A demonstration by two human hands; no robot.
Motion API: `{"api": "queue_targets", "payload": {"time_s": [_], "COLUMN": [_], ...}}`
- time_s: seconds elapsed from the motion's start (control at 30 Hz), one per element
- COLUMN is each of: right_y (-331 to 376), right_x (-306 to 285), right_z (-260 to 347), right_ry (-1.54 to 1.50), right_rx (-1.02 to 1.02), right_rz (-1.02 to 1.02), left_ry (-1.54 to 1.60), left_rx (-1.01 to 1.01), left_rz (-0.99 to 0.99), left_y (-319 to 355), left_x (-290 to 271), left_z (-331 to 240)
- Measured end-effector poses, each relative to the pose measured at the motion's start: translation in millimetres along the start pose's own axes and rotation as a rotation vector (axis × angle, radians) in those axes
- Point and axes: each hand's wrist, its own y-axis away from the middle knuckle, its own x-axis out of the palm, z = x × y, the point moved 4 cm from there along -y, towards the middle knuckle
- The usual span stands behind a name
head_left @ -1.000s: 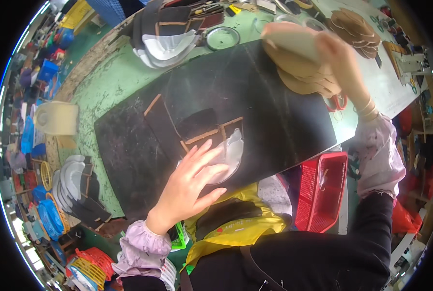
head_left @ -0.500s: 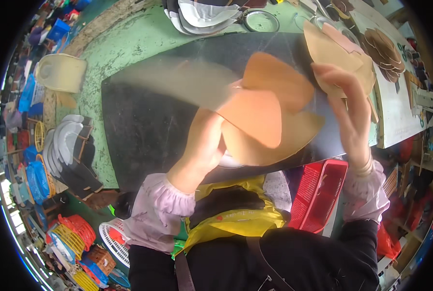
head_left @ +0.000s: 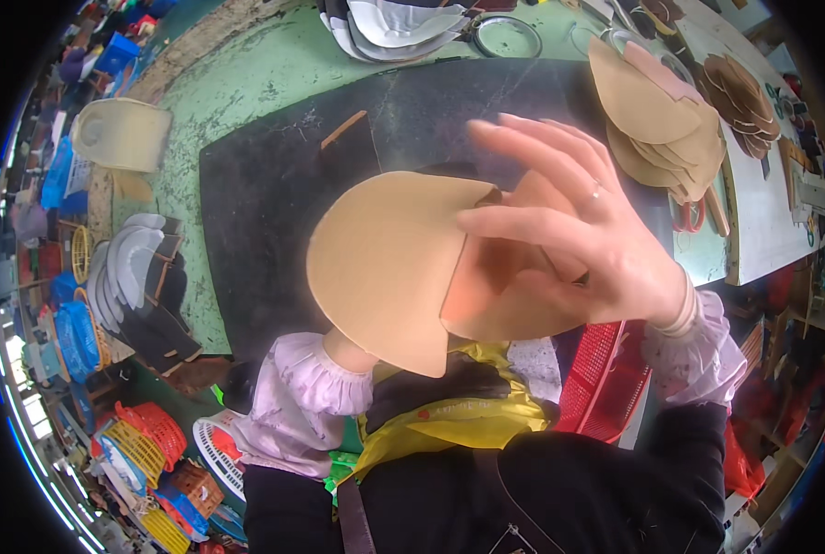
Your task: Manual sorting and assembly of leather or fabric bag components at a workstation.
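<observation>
Close to the camera I hold up two tan leather pieces with rounded edges. The larger piece [head_left: 385,268] hides almost all of my left hand [head_left: 350,351], which supports it from beneath; only the wrist and lilac cuff show. My right hand [head_left: 570,240], with a ring on one finger, grips the second, pinker piece [head_left: 496,300] that overlaps the first one's right edge. Both pieces hover above the black cutting mat [head_left: 255,203].
A stack of tan leather pieces [head_left: 653,120] lies at the mat's right, brown pieces [head_left: 740,92] beyond it. White and grey shoe parts [head_left: 385,23] lie at the top, more [head_left: 135,277] on the left. A red basket [head_left: 606,379] sits by my right side.
A second ago my left hand lay flat on the mat and my right reached to the stack. Now both hands hold tan pieces raised close to the camera.
</observation>
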Motion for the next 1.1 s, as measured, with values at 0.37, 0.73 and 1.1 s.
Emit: {"api": "queue_targets", "payload": {"time_s": [0.37,0.73,1.1], "right_y": [29,35,103], "right_x": [-20,-18,-41], "right_z": [-33,-37,-66], "right_ry": [-0.481,-1.086,-0.918], "right_rx": [0.420,0.419,0.734], "right_rz": [-0.369,-0.335,-0.431], "left_ry": [-0.274,-0.935,0.078], "left_rx": [-0.039,0.010,0.124], "left_rz": [0.218,0.494,-0.267], "left_y": [3,8,39], "left_x": [27,37,-14], "left_z": [-12,-13,-41]}}
